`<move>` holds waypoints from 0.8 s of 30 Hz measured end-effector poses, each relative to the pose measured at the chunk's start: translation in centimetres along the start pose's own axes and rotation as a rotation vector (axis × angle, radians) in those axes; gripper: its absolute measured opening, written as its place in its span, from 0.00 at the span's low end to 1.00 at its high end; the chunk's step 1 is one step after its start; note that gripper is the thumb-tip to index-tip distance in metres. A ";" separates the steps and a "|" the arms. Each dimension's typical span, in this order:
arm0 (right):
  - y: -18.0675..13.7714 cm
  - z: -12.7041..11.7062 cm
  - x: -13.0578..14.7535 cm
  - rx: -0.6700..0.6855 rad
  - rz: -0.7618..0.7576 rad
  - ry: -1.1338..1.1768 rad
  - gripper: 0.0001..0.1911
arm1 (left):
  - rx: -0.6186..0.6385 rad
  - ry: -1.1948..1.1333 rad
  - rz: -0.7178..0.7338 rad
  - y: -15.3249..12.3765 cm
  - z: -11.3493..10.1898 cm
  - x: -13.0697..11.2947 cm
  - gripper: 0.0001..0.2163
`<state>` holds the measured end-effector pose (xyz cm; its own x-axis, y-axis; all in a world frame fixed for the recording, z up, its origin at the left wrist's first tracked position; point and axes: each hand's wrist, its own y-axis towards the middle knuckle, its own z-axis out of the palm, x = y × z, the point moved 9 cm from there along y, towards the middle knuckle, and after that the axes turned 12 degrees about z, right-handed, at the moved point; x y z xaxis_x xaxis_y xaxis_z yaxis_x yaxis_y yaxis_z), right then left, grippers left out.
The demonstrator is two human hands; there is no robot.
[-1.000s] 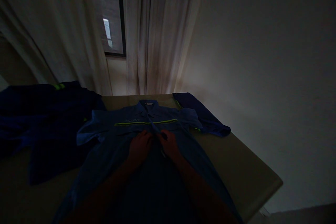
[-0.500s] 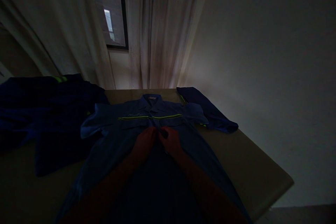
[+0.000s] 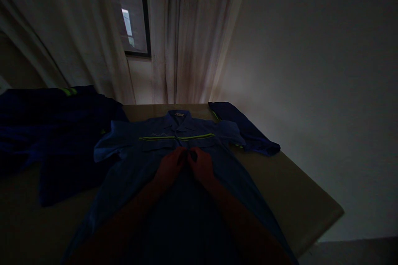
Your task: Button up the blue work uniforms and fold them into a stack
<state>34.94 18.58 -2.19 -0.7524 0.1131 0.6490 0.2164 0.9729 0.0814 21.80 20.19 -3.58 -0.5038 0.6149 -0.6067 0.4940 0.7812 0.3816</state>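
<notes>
A blue short-sleeved work shirt [image 3: 130, 169] lies spread face up, its collar at the far end and a yellow-green stripe across the chest. At its front opening, just below the stripe, my left hand [image 3: 171, 163] pinches the fabric edge. Close beside it on the right, my right hand [image 3: 200, 163] is also closed on the shirt front, thumb and finger curled together. The fingertips of both hands nearly meet. Darkness hides whether a button is between them.
Dark blue garments [image 3: 71, 140] with yellow-green bands lie heaped at the left. Another dark blue piece [image 3: 245, 126] sits behind the right sleeve. The brown table [image 3: 298, 194] meets a pale wall [image 3: 326, 91] on the right. Curtains [image 3: 199, 41] and a window [image 3: 129, 12] are behind.
Both hands stay at the same spot on the shirt front, with only slight finger movement. The whole view has shifted a little.
</notes>
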 end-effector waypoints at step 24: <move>0.9 0.7 -0.5 0.061 -0.135 0.260 0.06 | -0.055 -0.035 -0.079 0.1 -1.2 0.1 0.11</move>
<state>35.07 19.54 -2.96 -0.5856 -0.0661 0.8079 0.0817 0.9868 0.1399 21.01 20.46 -2.75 -0.5139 0.5480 -0.6600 0.4137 0.8323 0.3689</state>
